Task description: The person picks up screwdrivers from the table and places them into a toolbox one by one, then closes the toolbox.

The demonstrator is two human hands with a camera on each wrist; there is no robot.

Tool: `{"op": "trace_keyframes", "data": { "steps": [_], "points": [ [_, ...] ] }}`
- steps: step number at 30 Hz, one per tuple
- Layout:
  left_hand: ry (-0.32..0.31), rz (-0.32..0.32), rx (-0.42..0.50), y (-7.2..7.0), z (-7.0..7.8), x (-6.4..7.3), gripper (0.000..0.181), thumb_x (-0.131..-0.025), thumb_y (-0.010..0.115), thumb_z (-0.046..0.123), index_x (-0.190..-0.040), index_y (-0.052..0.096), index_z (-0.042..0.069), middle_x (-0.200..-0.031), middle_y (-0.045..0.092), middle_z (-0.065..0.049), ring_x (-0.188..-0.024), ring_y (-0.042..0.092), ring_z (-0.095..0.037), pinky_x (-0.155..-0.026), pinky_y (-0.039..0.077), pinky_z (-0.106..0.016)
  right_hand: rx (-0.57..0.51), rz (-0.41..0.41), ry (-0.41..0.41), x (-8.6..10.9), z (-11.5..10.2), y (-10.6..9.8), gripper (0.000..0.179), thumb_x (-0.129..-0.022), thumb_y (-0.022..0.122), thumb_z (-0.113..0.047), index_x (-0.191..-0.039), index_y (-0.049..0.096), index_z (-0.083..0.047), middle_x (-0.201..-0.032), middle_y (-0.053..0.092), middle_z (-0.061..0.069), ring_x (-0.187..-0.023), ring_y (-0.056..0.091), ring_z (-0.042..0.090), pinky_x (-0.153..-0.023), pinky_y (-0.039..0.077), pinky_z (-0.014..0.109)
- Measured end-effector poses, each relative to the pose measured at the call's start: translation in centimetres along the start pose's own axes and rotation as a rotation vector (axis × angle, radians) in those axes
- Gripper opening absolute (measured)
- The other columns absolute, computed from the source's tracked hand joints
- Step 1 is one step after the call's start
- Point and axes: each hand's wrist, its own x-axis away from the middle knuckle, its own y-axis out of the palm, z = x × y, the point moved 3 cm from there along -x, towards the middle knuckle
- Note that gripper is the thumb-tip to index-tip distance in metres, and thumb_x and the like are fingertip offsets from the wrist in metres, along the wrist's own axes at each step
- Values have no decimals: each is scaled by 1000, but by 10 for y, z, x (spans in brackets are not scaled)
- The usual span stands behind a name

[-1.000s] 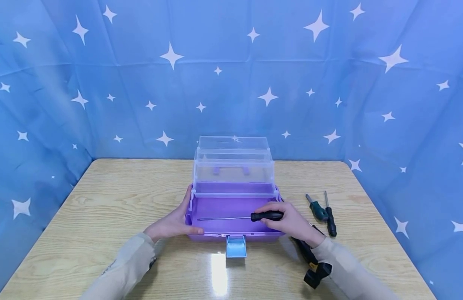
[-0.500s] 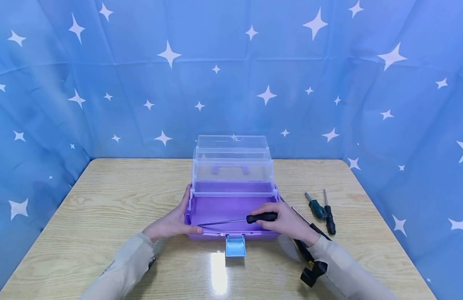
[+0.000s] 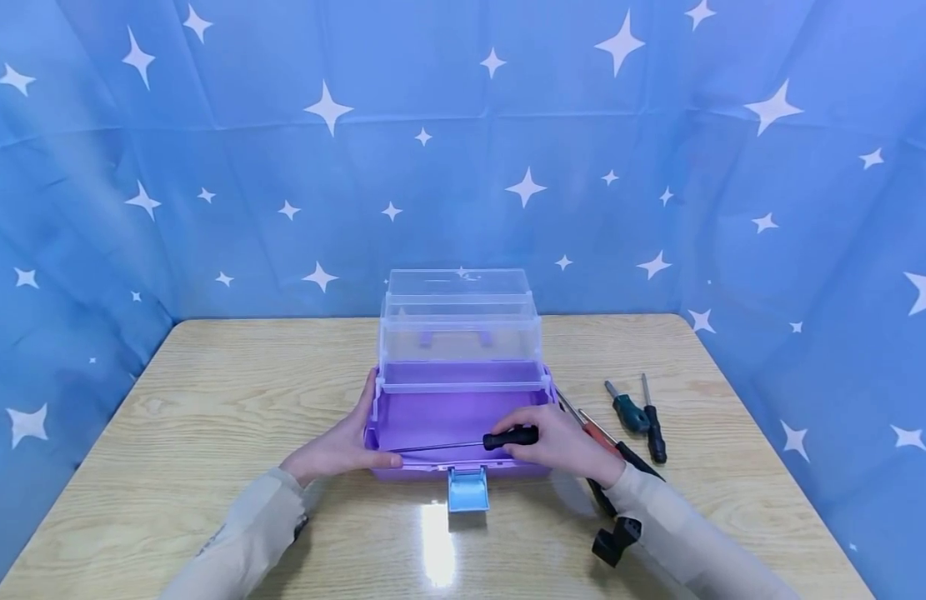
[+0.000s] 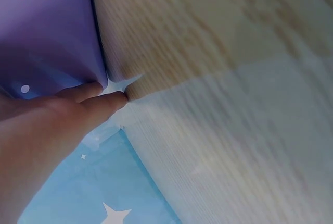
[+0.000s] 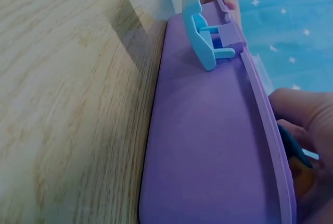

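Observation:
An open purple toolbox (image 3: 463, 469) with raised clear trays (image 3: 463, 342) and a light blue latch (image 3: 468, 490) stands on the table. My left hand (image 3: 338, 447) holds its left front corner, thumb over the front rim and fingers along the outer side. Between the thumb and fingers of my right hand (image 3: 553, 439) is the black handle of a screwdriver (image 3: 510, 437). Its long thin shaft lies low across the box toward my left thumb, just behind the front wall. In the right wrist view, the front wall hides part of the right hand's fingers.
Right of the box lie a green-handled screwdriver (image 3: 631, 415) and a black-handled screwdriver (image 3: 656, 437). Closer in, partly under my right forearm, are a red-handled tool (image 3: 601, 435) and a black tool (image 3: 617, 540). A starry blue cloth (image 3: 463, 167) hangs behind the table.
My right hand has moved left and slightly toward the front of the box with the screwdriver, whose shaft now slants toward the left thumb. The left hand keeps its hold on the corner.

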Motion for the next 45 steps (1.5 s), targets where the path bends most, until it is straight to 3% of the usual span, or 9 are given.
{"op": "trace_keyframes", "data": {
  "steps": [6, 14, 20, 25, 30, 38, 45],
  "points": [
    [-12, 2, -4, 0, 1, 1, 135, -73, 85, 22, -148, -27, 33, -158, -20, -10, -143, -7, -37, -111, 3, -60, 17, -40, 28, -3, 1, 1, 19, -84, 73, -10, -103, 75, -14, -100, 71, -2, -86, 62, 10, -69, 49, 26],
    [-4, -3, 0, 1, 1, 1, 135, -73, 85, 21, -148, -27, 33, -158, -20, -10, -144, -6, -36, -111, 2, -60, 50, -131, 72, -10, 1, 2, 18, -85, 72, -12, -103, 74, -11, -97, 71, -3, -71, 55, 5, -58, 44, 23],
    [-8, -1, -5, -1, 1, 0, 135, -73, 85, 22, -148, -27, 31, -158, -21, -10, -143, -7, -36, -111, 2, -60, 126, -184, 51, -15, 1, 3, 17, -85, 72, -10, -102, 74, -7, -94, 72, -1, -78, 61, 5, -65, 49, 23],
    [-23, 4, -7, -1, 0, 0, 137, -72, 86, 23, -148, -27, 29, -158, -22, -11, -143, -8, -37, -111, 3, -60, 50, -212, 40, -13, 1, 0, 19, -88, 69, -8, -106, 71, -1, -93, 71, 2, -81, 64, 8, -67, 53, 23],
    [-37, 5, -21, 0, 0, 1, 136, -72, 86, 24, -148, -27, 29, -158, -22, -10, -143, -11, -36, -111, 2, -60, -47, -157, 19, -5, 1, -15, 21, -91, 64, -6, -109, 68, 3, -93, 69, 0, -83, 64, 10, -69, 55, 27],
    [-36, 6, -20, 0, 1, 1, 136, -73, 85, 24, -148, -27, 29, -157, -22, -11, -143, -9, -37, -111, 3, -60, -19, -27, 30, 17, 3, -44, 22, -94, 62, -10, -112, 68, 2, -100, 69, 8, -81, 61, 10, -69, 53, 28],
    [-39, -5, 0, 0, 2, 1, 136, -73, 85, 24, -148, -28, 30, -157, -23, -12, -143, -9, -38, -111, 4, -60, 4, 44, 79, 37, 11, -53, 21, -94, 61, -10, -112, 70, -4, -99, 70, 0, -86, 63, 9, -70, 55, 28]
  ]
}}
